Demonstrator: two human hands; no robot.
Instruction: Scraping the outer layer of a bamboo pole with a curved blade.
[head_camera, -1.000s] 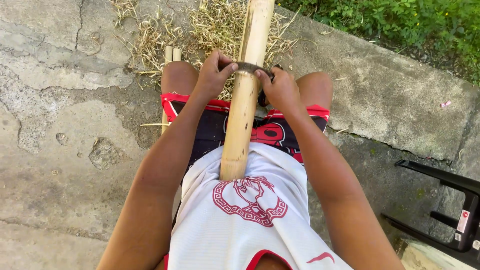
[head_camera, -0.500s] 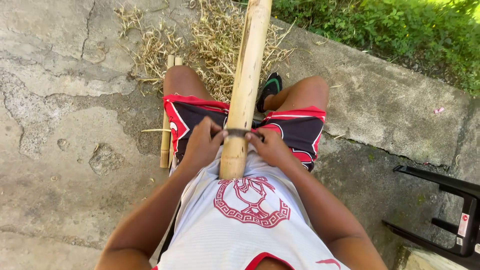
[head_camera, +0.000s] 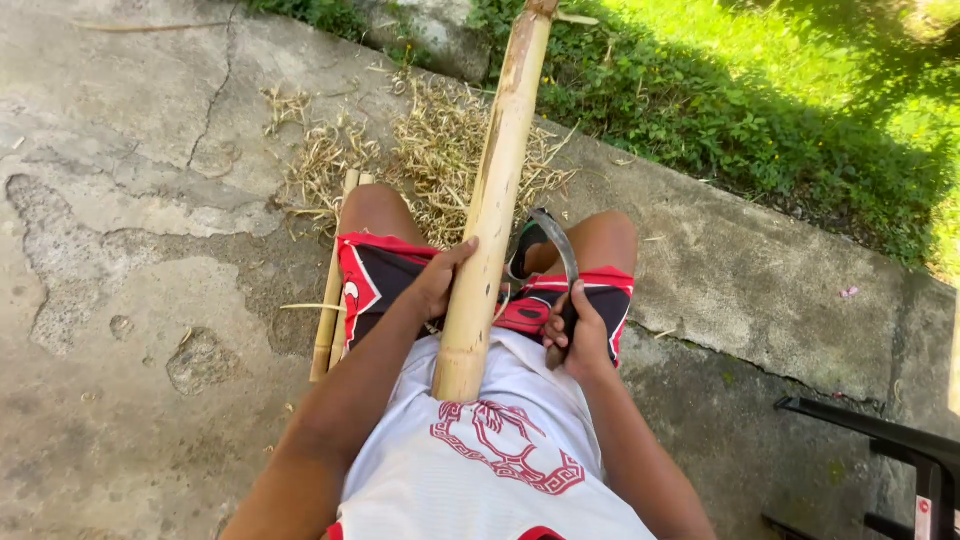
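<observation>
the left hand (head_camera: 438, 285) reaches forward from a bent arm and clasps the side of the bamboo pole (head_camera: 492, 200), fingers wrapped around the near third of it with the thumb up along the stalk. the right hand (head_camera: 575, 335) sits lower, close to the lap, clenched in a fist around the handle of a curved blade (head_camera: 560, 245); the dark blade rises from the fist and arcs over toward the pole, its tip just beside the stalk. whether the tip actually touches the bamboo is hard to tell from this angle. both forearms run out from the bottom of the view, the left one nearer the middle, the right one angled in from the lower right.

the pole is thick, pale yellow-tan, with faint ringed joints and some brown and greenish streaks toward its far end. its cut near end rests against the person's white shirt (head_camera: 490, 470), and the stalk slopes away between the knees, over the red and black shorts (head_camera: 380, 285), up to the top edge of the view. it lies tilted a little to the right.

beyond the knees, a heap of dry shavings (head_camera: 430, 150) lies on the cracked concrete (head_camera: 130, 250). thin bamboo strips (head_camera: 328, 320) lie beside the left thigh. a dark chair frame (head_camera: 890, 440) stands at the lower right.
</observation>
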